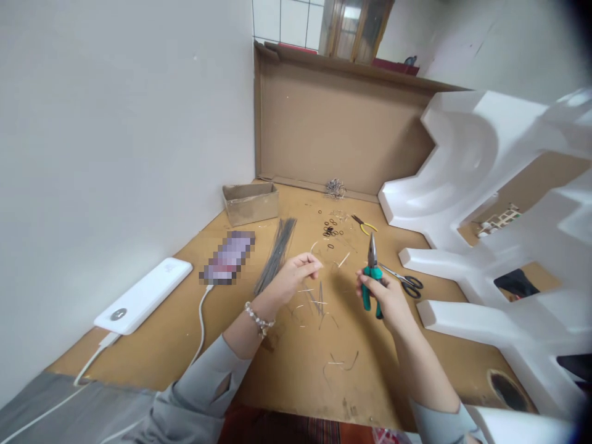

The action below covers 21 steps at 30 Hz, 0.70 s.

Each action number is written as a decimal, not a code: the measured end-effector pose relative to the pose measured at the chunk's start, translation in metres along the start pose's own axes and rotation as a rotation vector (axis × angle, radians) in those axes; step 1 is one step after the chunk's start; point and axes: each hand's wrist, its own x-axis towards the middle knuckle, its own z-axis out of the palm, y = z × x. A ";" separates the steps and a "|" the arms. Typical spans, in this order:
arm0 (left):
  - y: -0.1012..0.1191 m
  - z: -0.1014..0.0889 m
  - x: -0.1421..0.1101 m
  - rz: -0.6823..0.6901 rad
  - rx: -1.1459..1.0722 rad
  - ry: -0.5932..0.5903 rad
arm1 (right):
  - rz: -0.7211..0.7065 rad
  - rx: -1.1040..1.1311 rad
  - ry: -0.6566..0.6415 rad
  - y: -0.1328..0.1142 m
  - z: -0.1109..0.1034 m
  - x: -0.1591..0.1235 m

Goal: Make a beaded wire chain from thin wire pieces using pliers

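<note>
Pliers with teal handles point(372, 272) sit in the right hand point(388, 297), above the desk point(287, 385), nose pointing away from the person. The fingers wrap the grips, a sound place to hold: the coating looks grippy, while the bare metal nose would probably feel slicker. The tool should be rigid, sturdy and rather heavy for its size, with most weight near the pivot.

The left hand point(298, 276) has thumb and fingertips pinched narrowly together; whether a fine wire is between them, I cannot tell. Beside that hand, a bundle of grey wires point(277, 253) lies on the desk. Each strand looks very light, thin and springy, likely to bend if pressed sideways and best pinched close to an end. Small dark rings point(330, 230) lie farther back, probably light and easily scattered, so best picked up singly by the rim.
</note>
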 end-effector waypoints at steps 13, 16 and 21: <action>0.014 0.001 -0.005 -0.282 -0.102 -0.446 | 0.026 0.263 -0.200 0.021 0.011 0.007; 0.012 0.006 -0.006 -0.315 -0.081 -0.474 | 0.012 0.042 -0.207 0.020 0.015 0.003; -0.005 0.015 -0.006 -0.399 0.114 -0.394 | -0.047 -0.215 -0.234 0.022 0.023 -0.001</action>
